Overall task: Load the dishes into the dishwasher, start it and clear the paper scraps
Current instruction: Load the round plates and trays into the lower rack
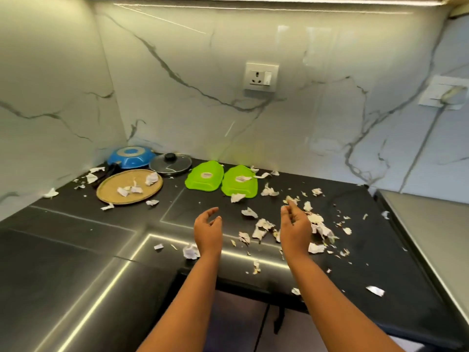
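L hand [208, 232] and R hand [295, 228] hover over counter [76, 250], fingers loosely curled, nothing held afaict. Green dishes [205, 177] lie face-down straight ahead of L fingers, long axes toward wall; L is nearer. Scraps [261, 228] thickest beside R.

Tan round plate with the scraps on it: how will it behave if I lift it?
The tan plate looks flat, thin and stiff, so it is probably light. Its low rim suggests the loose paper scraps would slide off if tilted.
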